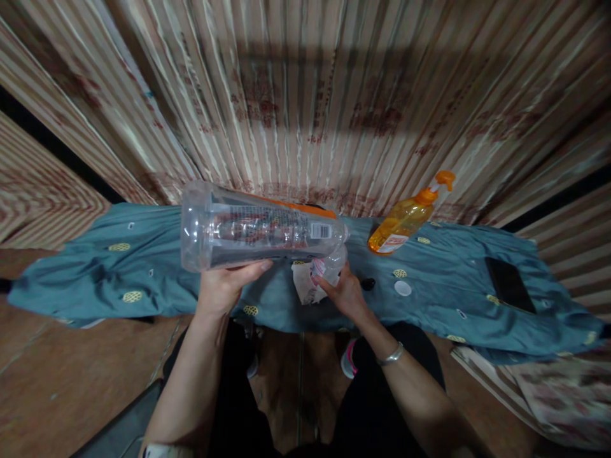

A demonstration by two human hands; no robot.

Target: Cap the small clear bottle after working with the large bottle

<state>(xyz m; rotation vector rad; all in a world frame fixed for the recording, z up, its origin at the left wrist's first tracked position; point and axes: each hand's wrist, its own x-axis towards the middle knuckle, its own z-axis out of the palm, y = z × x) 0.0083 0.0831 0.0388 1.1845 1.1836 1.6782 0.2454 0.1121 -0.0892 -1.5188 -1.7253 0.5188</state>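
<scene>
My left hand (226, 286) supports a large clear plastic bottle (262, 232) from below, its thumb along the near side. The bottle lies nearly level in the air, narrow end to the right, with an orange strip, printed text and a barcode on it. My right hand (346, 289) is wrapped round a small clear plastic bottle (334, 259) with a pink and white label. The small bottle is close to the large one's narrow end; whether they touch I cannot tell. A whitish crumpled piece (305, 283), perhaps paper, shows beside my right fingers.
A pump bottle (401, 222) of orange liquid stands to the right on the teal cloth (167, 280). A black cap (368, 284), a white disc (403, 289) and a dark flat phone-like object (510, 284) lie nearby. A patterned curtain (305, 95) hangs behind.
</scene>
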